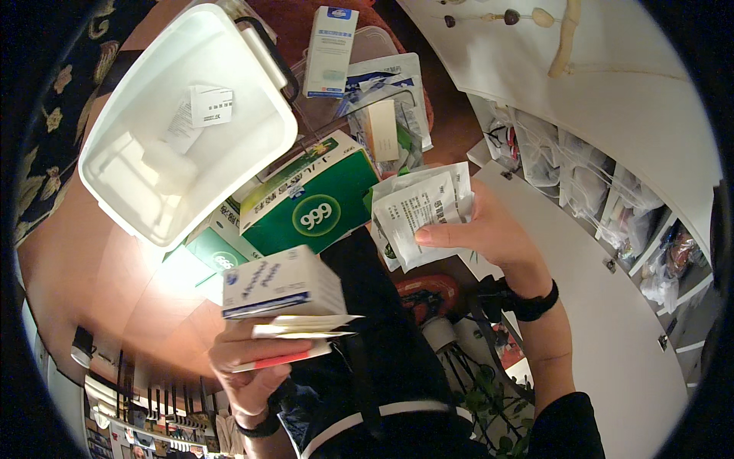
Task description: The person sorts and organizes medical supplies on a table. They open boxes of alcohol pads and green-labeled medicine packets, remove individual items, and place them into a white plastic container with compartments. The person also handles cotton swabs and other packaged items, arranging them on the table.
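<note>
Left hand (pixel 248 371) gripped a white box (pixel 283 287), blue print, above thin flat packs (pixel 302 329). Right hand (pixel 498 239) pinched white sachets (pixel 413 206), dark print, thumb on top. Green carton (pixel 348 195), round pale-print emblem, sat ahead, between both hands.

We see harsh white glare flare across the table (pixel 95 256) just below the white bin (pixel 269 130); blur smears print on the white-and-blue box (pixel 264 287), while fisheye distortion bends straight edges toward blackened corners.
</note>
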The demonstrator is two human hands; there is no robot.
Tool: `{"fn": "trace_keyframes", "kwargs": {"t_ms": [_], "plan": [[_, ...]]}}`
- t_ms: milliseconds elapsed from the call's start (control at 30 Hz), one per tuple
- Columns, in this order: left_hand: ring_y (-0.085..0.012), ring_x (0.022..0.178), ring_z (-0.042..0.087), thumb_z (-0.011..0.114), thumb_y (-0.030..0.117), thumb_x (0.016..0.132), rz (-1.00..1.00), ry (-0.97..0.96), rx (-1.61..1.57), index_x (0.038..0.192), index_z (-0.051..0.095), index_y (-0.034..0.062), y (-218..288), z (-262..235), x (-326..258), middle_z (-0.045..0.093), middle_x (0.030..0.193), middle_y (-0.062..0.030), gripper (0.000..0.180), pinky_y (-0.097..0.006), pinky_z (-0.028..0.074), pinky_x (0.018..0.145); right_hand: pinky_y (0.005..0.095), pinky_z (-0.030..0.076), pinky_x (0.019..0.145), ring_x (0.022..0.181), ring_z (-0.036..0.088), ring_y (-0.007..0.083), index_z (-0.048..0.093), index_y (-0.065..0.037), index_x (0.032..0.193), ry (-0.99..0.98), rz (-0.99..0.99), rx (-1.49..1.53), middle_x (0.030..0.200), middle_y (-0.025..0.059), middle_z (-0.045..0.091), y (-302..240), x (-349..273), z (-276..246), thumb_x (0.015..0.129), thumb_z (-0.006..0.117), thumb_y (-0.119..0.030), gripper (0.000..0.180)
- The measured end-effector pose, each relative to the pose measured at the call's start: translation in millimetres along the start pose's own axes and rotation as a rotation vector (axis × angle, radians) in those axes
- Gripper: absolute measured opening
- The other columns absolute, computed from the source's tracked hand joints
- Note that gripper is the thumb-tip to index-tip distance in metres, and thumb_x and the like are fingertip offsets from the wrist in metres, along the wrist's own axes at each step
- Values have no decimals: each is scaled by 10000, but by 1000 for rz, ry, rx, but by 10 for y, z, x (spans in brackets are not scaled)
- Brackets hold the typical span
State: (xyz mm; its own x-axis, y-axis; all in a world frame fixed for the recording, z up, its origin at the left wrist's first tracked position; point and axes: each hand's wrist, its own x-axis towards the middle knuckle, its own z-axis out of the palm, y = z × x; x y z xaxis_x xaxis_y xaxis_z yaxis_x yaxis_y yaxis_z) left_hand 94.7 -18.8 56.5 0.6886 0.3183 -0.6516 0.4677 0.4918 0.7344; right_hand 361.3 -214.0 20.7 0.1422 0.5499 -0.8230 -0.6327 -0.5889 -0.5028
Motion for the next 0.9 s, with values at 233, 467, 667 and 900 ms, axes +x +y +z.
{"fn": "trace_keyframes", "kwargs": {"t_ms": [233,467,667,900], "plan": [[-269,1200,624,714,251,790,-2,-131,81,960,816,119,-37,260,246,759,1083,-106,238,-498,66,1193,324,493,954,1081,625,149,546,3,1348,-52,-1,70,1239,80,659,223,119,-29,774,815,-78,639],[-323,1305,498,730,184,765,142,-199,266,1008,814,208,-41,313,274,763,1085,-6,258,-576,78,1204,318,494,953,1081,621,140,548,-10,1335,-24,-38,-127,1207,74,662,236,52,33,741,795,-48,645],[-297,1147,576,754,265,722,287,-200,380,995,800,128,30,168,-170,761,1046,-65,309,-546,307,1087,332,464,987,1238,566,197,567,-5,1259,-66,-14,-73,1282,147,646,43,-250,271,745,793,-37,562],[-220,936,685,778,386,788,69,314,233,1015,762,37,53,1,-918,760,976,-105,416,-428,517,878,347,442,1022,1419,431,314,589,-4,1241,-339,-181,-126,1517,262,431,-57,-184,777,778,747,-17,489]]}}
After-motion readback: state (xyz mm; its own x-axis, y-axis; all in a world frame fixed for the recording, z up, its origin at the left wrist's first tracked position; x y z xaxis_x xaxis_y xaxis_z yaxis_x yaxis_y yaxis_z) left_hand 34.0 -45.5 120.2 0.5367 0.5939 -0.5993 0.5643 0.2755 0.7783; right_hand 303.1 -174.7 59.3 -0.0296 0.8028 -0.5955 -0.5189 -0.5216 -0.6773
